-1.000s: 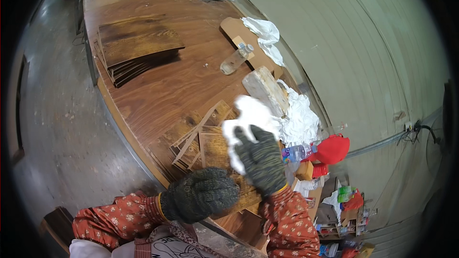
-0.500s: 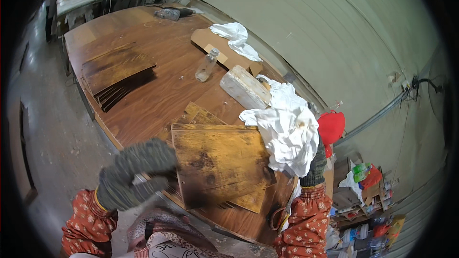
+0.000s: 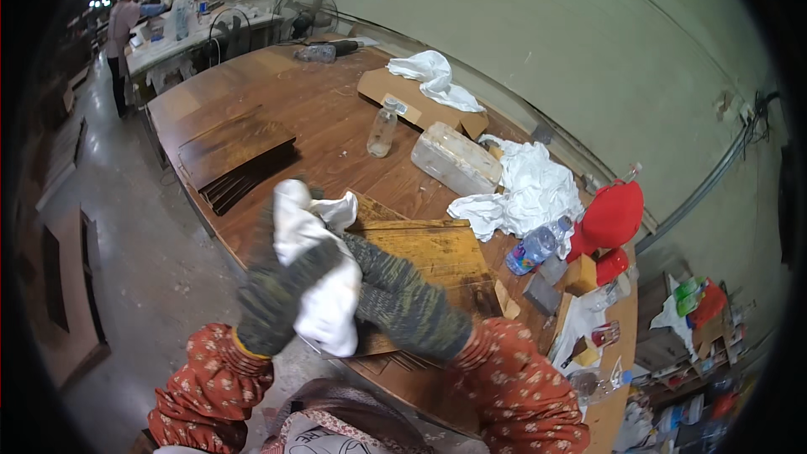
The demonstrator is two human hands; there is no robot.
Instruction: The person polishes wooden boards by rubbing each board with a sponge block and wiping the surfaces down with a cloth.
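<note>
A white cloth (image 3: 329, 319) is bunched between my two hands, above the near left part of a stack of stained brown boards (image 3: 437, 244). My left hand (image 3: 282, 298), in a dark grey-green knitted glove, is closed over the cloth's left side. My right hand (image 3: 412, 298), gloved alike, reaches in from the right with its fingers at the cloth; its fingertips are partly hidden behind it. Much of the top board lies under my hands. Beyond it to the right, a heap of white cloths (image 3: 538, 185) rests on the table.
Another board stack (image 3: 239, 147) lies at the table's left edge. A clear bottle (image 3: 382, 129), a whitish block (image 3: 456, 158) and cardboard (image 3: 399, 97) stand farther back. At right are a water bottle (image 3: 532, 250) and a red object (image 3: 612, 214). A person (image 3: 124, 34) works far left.
My right hand has come from the cloth heap leftward to meet my left hand. A white cloth is now between them. The heap sits lower, uncovering the water bottle. The view has shifted.
</note>
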